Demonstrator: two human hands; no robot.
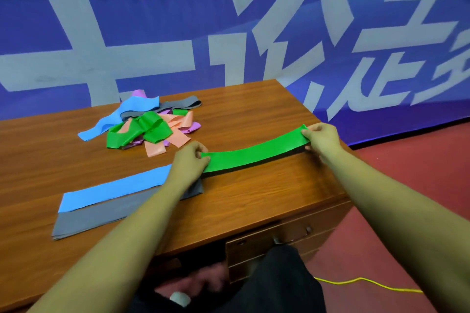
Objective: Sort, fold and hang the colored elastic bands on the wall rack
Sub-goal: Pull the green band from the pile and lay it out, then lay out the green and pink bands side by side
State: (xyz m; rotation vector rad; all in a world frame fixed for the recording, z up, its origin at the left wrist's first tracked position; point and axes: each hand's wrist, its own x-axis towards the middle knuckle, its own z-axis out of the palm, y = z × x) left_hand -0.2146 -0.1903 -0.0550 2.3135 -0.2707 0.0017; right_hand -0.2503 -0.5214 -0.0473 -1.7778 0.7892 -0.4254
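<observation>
A green elastic band is stretched flat just above the wooden table. My left hand pinches its left end and my right hand pinches its right end. To the left lie a folded blue band and a folded grey band, side by side on the table, with my left forearm over their right ends. A loose heap of bands in blue, green, peach, purple and grey sits farther back. No wall rack is in view.
A blue banner with large white characters hangs behind the table. Red floor lies to the right, with a yellow cord on it. Drawers sit under the table's front edge.
</observation>
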